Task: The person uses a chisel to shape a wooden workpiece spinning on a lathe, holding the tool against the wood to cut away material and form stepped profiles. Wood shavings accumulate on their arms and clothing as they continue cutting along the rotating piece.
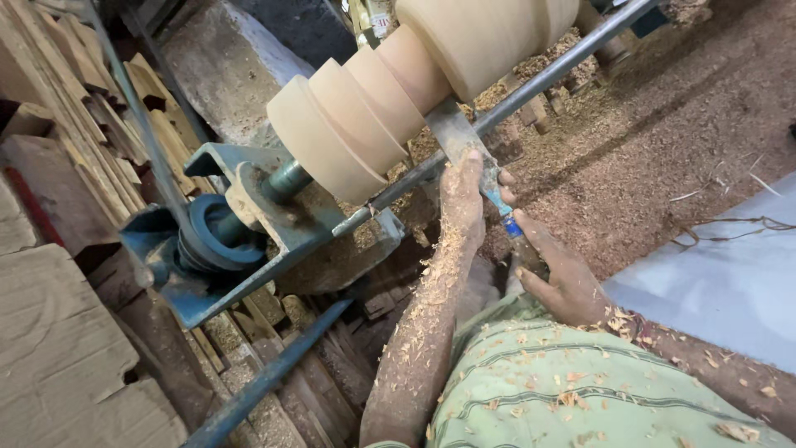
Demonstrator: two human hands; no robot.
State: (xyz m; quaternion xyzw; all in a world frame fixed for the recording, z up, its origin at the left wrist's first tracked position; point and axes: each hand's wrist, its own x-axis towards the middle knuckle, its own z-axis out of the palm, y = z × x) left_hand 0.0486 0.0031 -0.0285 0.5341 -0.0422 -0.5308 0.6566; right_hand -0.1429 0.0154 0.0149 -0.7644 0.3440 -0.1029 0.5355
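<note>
A stepped, pale wooden blank sits mounted on a blue lathe, its narrow end facing the pulley and its widest part running out of view at the top. Just below the blank a grey metal bar runs slantwise as a rest, and a flat chisel lies across this bar with its tip touching the underside of the blank. The left hand is closed over the blade just below the bar, thumb pointing up along the steel, fingers wrapped under it. The right hand grips the chisel's handle further back from the blank, fingers curled tight around it; a strip of blue tape shows on the tool between the two hands. Wood shavings cling to the left forearm and scatter over the green striped shirt below. Beyond the bar, right of the blank, the floor is covered in sawdust. Left of the lathe, planks are stacked, and a grey sheet lies right of the right hand.
</note>
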